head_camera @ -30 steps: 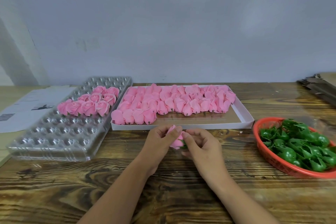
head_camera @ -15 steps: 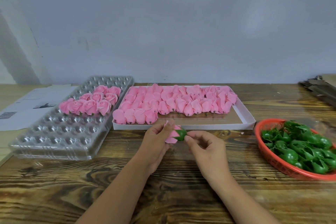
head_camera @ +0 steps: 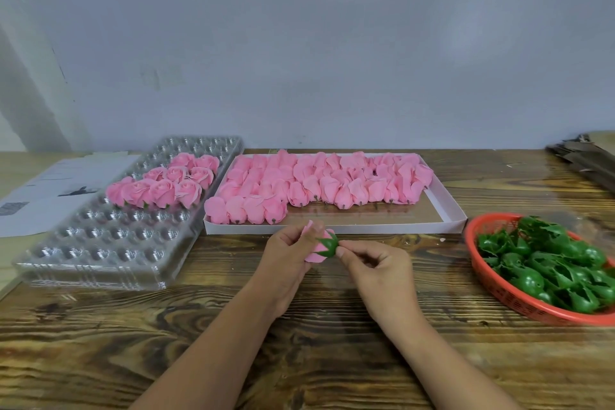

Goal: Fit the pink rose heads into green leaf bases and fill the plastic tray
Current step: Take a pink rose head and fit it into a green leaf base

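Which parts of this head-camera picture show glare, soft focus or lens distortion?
Head view: glare glints off the clear plastic tray; the wide lens bows the table's far edge; the red basket at the right edge looks soft; light is even, shadows under the hands faint.

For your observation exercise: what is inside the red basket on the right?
The red basket holds a heap of green leaf bases. Only the top layer shows; the basket floor and any bases buried underneath are covered.
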A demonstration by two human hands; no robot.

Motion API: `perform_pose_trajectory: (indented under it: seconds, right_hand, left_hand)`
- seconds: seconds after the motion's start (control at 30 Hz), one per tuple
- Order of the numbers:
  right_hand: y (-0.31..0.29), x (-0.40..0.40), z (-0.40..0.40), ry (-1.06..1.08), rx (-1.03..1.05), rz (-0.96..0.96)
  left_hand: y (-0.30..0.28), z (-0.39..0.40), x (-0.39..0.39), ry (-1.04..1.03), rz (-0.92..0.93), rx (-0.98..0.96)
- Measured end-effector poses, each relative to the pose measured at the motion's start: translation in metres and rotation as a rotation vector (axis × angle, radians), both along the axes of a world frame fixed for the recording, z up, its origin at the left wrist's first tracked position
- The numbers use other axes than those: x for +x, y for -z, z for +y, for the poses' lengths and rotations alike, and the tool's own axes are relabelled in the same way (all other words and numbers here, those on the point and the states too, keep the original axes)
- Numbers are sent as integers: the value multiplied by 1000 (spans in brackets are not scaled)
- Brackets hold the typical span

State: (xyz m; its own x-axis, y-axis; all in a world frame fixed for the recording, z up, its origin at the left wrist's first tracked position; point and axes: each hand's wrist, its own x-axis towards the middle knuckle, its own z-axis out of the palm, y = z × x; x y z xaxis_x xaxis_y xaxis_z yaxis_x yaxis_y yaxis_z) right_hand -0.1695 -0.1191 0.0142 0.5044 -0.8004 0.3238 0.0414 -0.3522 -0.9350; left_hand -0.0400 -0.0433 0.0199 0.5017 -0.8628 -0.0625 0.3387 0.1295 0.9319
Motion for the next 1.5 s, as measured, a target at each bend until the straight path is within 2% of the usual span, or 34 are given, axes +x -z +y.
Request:
perform_pose_trajectory:
  seconds: [0.13, 0.27, 0.4, 0.5, 0.67, 0.83, 1.17, 1.27, 1.4, 1.5]
  right_hand:
    - [2, 2, -1, 3, -26, 34]
    - [5, 2, -7, 58, -129, 155]
    - [9, 2, -9, 41, -197, 280]
    - [9, 4, -10, -13, -56, 241]
    - [0, 2, -3, -192, 318, 20]
    - [-5, 2, 1, -305, 395, 31]
    - [-4, 0, 2, -395, 255, 178]
    - [-1, 2, 3, -326, 224, 168]
    - [8, 5, 9, -197, -23, 227]
    - [12, 4, 7, -133, -121, 229]
  left_hand:
    - [0, 0, -1, -6, -20, 16]
    - [1, -1, -1, -9, -49, 30]
    - [-1, 0, -1, -55, -175, 41]
    - [-2, 3, -1, -44, -230, 22]
    - [-2, 1, -1, 82, -234, -47]
    - [-1, 4, 1, 187, -301, -41]
    - [-9, 9, -4, 152, -331, 22]
    - [-9, 7, -8, 115, -373, 35]
    - [-6, 4, -12, 70, -369, 29]
    - [-5, 5, -14, 94, -367, -18]
